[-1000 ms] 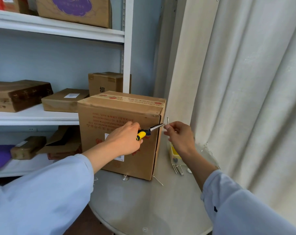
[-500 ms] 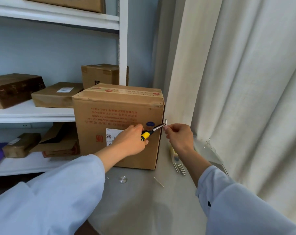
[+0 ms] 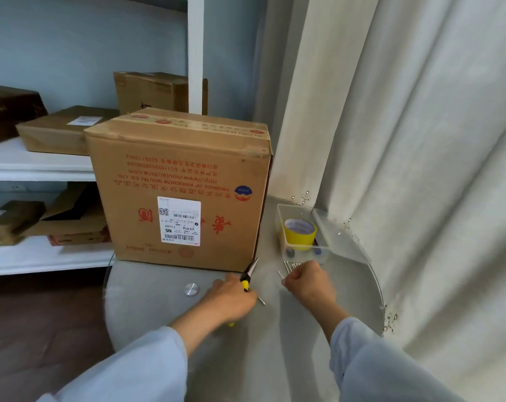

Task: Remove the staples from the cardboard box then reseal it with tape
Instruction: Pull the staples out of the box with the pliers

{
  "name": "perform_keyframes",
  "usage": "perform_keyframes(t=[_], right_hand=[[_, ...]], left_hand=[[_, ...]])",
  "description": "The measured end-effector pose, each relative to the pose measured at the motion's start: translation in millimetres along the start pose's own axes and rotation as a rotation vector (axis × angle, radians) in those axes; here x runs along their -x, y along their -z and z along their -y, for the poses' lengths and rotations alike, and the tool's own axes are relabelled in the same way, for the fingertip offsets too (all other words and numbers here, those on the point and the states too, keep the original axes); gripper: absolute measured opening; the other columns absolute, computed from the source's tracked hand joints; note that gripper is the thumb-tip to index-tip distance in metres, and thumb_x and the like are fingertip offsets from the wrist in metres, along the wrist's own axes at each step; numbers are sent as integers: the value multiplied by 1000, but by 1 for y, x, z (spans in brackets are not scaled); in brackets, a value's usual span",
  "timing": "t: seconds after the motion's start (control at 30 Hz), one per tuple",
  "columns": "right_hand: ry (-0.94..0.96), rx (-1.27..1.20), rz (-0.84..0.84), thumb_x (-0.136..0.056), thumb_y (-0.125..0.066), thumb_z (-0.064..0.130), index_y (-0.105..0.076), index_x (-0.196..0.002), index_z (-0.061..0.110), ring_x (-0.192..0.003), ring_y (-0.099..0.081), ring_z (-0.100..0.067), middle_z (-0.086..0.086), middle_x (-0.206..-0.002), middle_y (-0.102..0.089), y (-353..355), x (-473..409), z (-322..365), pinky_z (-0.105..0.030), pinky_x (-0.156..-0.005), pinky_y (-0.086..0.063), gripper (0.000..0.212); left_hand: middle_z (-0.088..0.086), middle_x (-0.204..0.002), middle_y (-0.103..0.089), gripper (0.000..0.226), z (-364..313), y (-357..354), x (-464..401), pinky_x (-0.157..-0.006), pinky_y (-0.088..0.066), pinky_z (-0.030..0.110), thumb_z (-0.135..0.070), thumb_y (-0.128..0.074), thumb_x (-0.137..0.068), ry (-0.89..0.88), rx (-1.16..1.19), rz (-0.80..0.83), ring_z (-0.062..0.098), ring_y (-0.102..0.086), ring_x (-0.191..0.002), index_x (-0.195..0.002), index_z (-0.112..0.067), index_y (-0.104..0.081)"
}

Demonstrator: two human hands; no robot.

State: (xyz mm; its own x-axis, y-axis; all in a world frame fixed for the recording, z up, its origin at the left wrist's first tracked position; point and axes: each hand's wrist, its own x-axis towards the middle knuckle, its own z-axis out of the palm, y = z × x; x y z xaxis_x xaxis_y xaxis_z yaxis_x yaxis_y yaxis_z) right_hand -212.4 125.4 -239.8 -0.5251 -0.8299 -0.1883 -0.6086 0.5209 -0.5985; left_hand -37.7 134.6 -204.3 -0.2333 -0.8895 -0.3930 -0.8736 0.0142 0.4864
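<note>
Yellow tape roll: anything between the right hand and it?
Partly. The yellow tape roll sits inside the clear plastic container, whose near wall stands between it and the right hand. The container is open on top, lid swung aside. The pulled staples lie just before it.

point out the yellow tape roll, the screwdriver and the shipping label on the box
yellow tape roll [image 3: 299,234], head view, its outer yellow side.
screwdriver [image 3: 252,267], head view, its metal shaft.
shipping label [image 3: 178,220], head view, the middle of the white sticker.
</note>
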Motion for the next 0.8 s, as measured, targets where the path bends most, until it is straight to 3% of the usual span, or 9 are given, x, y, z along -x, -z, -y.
perform_keyframes(t=[0.17,0.33,0.47,0.57,0.67,0.8], right_hand=[[29,114,-10,-76,-69,39,-68,-92,20,-105,-59,-24,-4,-105,-67,-3,-2,2,-26,-78,-43,25],[24,164,-11,-78,-70,43,-66,-100,23,-108,-59,-23,-2,-111,-65,-6,-3,8,-27,-81,-42,31],[119,158,-30,-78,-70,49,-65,-90,24,-104,-60,-21,1,-104,-67,-7,0,13,-27,-78,-43,28],[249,197,74,-71,-75,52,-65,-77,26,-97,-63,-18,3,-93,-70,-14,6,20,-26,-76,-47,28],[280,343,133,-70,-76,50,-66,-84,27,-100,-62,-18,4,-99,-69,-18,13,26,-24,-73,-39,29],[225,364,26,-82,-66,41,-66,-99,25,-110,-59,-23,-2,-115,-65,-12,10,19,-28,-81,-42,23]], left_hand=[[14,-135,-36,46,8,-6,-1,-101,-34,37,-39,-35,-94,-3,-248,-36,32,-34,-129,-130,-10,-33],[12,-135,-30,50,22,-17,-11,-101,-42,45,-34,-40,-93,79,-484,-59,31,-28,-129,-136,-12,-28],[13,-132,-32,55,22,-25,-17,-97,-45,46,-43,-33,-95,80,-576,-90,32,-31,-124,-137,-8,-28],[14,-132,-33,60,20,-28,-20,-97,-46,45,-48,-28,-97,63,-599,-103,31,-33,-122,-139,-6,-28],[13,-135,-33,58,16,-22,-18,-101,-43,43,-45,-28,-99,56,-610,-72,29,-33,-125,-142,-6,-28],[12,-135,-35,48,0,-9,-9,-95,-41,36,-27,-44,-97,-93,-635,-176,27,-36,-125,-139,-8,-33]])
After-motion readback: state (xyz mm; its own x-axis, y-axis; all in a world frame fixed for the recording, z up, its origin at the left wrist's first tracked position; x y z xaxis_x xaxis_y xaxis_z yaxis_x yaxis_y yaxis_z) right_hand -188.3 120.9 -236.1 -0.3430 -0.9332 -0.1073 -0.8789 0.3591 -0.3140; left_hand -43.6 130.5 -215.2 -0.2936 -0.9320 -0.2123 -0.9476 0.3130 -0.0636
